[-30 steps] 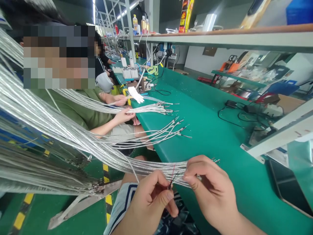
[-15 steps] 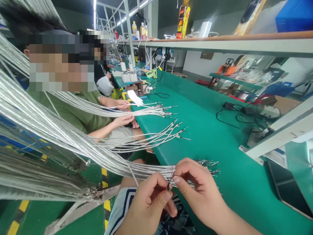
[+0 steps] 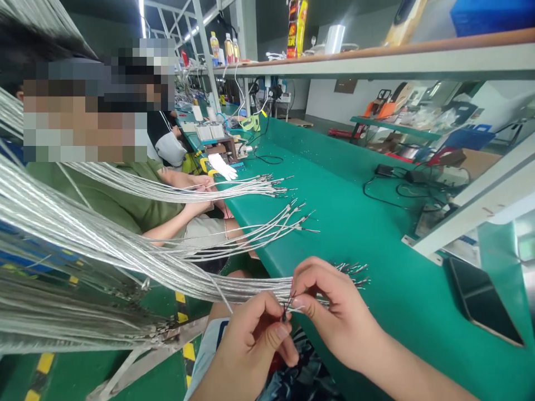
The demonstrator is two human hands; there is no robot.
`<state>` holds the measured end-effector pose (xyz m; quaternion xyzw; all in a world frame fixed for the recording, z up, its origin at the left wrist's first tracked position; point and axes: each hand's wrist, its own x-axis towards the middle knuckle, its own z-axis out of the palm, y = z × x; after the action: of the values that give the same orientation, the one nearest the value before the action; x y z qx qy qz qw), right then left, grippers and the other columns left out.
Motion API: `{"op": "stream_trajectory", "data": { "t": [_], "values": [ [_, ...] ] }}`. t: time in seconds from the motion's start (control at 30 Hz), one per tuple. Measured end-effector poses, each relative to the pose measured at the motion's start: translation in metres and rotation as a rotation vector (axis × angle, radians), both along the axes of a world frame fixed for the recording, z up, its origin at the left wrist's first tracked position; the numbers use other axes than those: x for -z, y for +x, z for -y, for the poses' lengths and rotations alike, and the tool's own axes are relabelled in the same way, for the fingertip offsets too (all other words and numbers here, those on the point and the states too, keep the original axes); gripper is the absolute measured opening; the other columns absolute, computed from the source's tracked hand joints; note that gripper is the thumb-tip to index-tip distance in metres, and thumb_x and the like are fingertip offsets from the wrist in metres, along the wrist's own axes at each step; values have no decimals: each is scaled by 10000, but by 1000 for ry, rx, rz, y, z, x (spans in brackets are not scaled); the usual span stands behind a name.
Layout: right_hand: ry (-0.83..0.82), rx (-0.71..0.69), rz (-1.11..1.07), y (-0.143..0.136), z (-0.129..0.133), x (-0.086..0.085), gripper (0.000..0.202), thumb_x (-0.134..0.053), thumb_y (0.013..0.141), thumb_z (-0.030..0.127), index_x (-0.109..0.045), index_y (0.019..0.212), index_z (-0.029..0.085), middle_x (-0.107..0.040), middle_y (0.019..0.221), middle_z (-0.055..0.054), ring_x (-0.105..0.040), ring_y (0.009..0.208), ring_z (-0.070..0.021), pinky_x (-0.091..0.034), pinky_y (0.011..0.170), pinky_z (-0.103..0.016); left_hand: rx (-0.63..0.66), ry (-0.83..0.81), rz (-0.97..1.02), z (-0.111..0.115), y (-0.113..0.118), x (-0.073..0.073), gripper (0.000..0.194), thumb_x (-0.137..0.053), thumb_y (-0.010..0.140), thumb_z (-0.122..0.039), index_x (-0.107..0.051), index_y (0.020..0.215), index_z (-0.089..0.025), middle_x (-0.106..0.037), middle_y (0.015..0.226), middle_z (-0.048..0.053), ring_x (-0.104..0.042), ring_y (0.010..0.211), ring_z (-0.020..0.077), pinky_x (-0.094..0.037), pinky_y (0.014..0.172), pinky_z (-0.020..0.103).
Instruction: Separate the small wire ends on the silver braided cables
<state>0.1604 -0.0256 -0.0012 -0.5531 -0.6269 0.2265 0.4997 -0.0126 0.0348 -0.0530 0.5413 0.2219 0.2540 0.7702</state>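
Observation:
My left hand (image 3: 261,334) is closed, pinching a cable end (image 3: 285,316) with dark sheathing between thumb and fingers. Thin dark and red wires rise from it. My right hand (image 3: 328,295) is closed too, thumb and forefinger pinched on the tips of these wires, just right of the left hand. Behind both hands a thick bundle of silvery cables (image 3: 200,278) runs in from the left, its stripped ends (image 3: 355,273) lying on the green table (image 3: 401,301). A smaller cable group (image 3: 267,231) lies farther back.
A co-worker in a green shirt (image 3: 129,195) sits at left, hands at another cable bundle (image 3: 246,188). A black phone (image 3: 480,301) lies at right by a white metal post (image 3: 451,223). White gloves (image 3: 222,166) lie near a small machine (image 3: 219,142). A shelf (image 3: 376,61) with bottles runs above.
The view has shifted a little, so most things sit farther left. My right-hand fingers have come closer round the wire tips. The co-worker's hands have drawn together.

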Motion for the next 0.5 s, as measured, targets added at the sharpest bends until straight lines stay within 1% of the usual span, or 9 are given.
{"op": "stream_trajectory", "data": {
  "t": [0.07, 0.17, 0.27, 0.33, 0.4, 0.5],
  "values": [
    [-38, -2, 13, 3, 2, -5, 170, -582, 978, 148, -604, 820, 205, -633, 868, -24, -579, 768, -172, -426, 667, -297, 25, 45, -22, 0, -2, -1, 382, -651, 945, -538, -481, 856, -208, -619, 645, -35, -667, 575, 154, -459, 574, 238],
    [-144, 6, 6, 10, 6, -14, 231, -558, 957, 87, -563, 755, 200, -610, 798, -4, -529, 715, -158, -378, 625, -287, 43, 105, -37, 0, -3, -1, 386, -619, 958, -557, -494, 858, -206, -627, 637, -25, -659, 565, 145, -457, 566, 227],
    [-194, 8, 0, 15, 8, -18, 262, -529, 925, 26, -527, 730, 201, -577, 765, 13, -485, 682, -146, -336, 592, -280, 35, 120, -41, 2, -4, -1, 360, -622, 968, -524, -514, 854, -201, -612, 681, -31, -672, 577, 134, -486, 584, 225],
    [-148, 25, 38, 14, 8, -16, 267, -506, 899, -11, -506, 737, 202, -568, 774, 11, -484, 691, -148, -324, 594, -286, 7, 109, -24, 4, -4, 0, 347, -655, 954, -498, -524, 845, -196, -591, 761, -38, -687, 584, 125, -502, 590, 226],
    [-40, 56, 79, 10, 8, -11, 260, -478, 877, -28, -484, 765, 207, -549, 794, 2, -494, 716, -158, -329, 611, -294, -19, 86, -12, 7, -4, 0, 352, -681, 938, -491, -522, 838, -194, -566, 814, -43, -693, 580, 122, -503, 580, 227],
    [109, 139, 117, 0, 9, -1, 251, -435, 868, -33, -466, 832, 213, -523, 855, -16, -502, 752, -173, -357, 636, -302, -20, 72, -21, 9, -2, 3, 365, -658, 946, -518, -503, 848, -202, -577, 725, -46, -682, 562, 136, -489, 561, 228]
  ]
}}
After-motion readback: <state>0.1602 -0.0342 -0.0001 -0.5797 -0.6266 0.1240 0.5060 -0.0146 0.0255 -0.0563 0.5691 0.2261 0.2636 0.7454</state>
